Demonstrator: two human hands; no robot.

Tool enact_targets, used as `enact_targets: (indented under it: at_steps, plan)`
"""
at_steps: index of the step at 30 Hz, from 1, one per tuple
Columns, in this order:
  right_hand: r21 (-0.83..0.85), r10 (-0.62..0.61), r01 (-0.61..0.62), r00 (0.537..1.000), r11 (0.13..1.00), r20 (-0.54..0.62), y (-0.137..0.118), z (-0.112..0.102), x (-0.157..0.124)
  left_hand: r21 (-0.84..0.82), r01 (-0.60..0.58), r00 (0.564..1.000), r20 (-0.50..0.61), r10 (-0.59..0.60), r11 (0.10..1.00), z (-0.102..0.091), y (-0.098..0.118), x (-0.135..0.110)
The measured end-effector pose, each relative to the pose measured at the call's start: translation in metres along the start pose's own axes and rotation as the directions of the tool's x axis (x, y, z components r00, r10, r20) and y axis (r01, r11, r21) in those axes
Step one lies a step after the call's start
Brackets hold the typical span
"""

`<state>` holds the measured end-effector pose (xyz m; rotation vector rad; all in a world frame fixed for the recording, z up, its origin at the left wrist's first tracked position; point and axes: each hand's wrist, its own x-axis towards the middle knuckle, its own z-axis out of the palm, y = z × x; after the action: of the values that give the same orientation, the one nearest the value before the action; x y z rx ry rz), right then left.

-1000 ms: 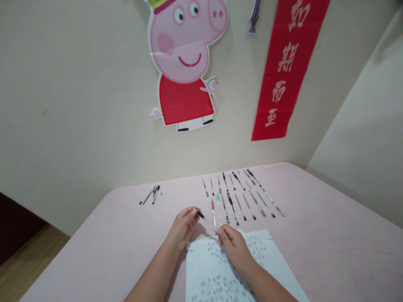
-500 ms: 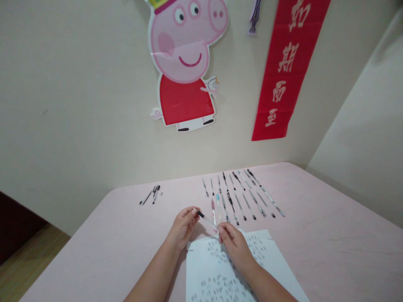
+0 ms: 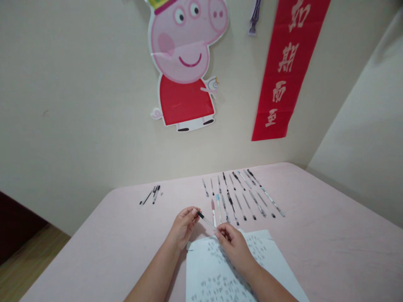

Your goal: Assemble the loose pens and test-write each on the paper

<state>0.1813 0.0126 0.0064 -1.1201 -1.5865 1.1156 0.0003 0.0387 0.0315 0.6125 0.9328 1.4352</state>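
Observation:
Between my two hands, above the top edge of a handwritten sheet of paper (image 3: 217, 289), is a slim pen (image 3: 208, 220) with a clear barrel and a black end section. My left hand (image 3: 185, 226) pinches the black end, thumb against fingers. My right hand (image 3: 232, 243) is closed round the other end, hiding it, and hovers over the paper. Just beyond my hands lie two rows of pens (image 3: 238, 205), several in each. A pen with a pinkish cap (image 3: 213, 212) and one with a light blue end (image 3: 218, 201) are nearest my fingers.
A small group of black pen parts (image 3: 154, 193) lies at the far left of the pink-covered table (image 3: 103, 251), with a tiny piece (image 3: 161, 193) beside it. The wall behind bears a pig cutout (image 3: 187, 98) and a red banner (image 3: 277, 88).
My right hand's fingers have slid slightly left along the pen, covering the small red mark near its end. My left hand and the pens on the table stay put.

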Motion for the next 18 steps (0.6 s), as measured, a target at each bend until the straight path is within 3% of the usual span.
enact_targets:
  at_steps: [8,18]
  plan:
    - [-0.009,0.004,-0.004,0.997,1.0,0.079,-0.0006,-0.0007,-0.0021,-0.01,0.001,1.0,0.022,0.0,1.0,0.0004,0.0,-0.0008]
    - [-0.019,-0.008,0.009,0.997,1.0,0.074,-0.0049,-0.0005,-0.0023,0.036,0.028,0.996,0.081,-0.031,0.999,0.0051,-0.0008,-0.0066]
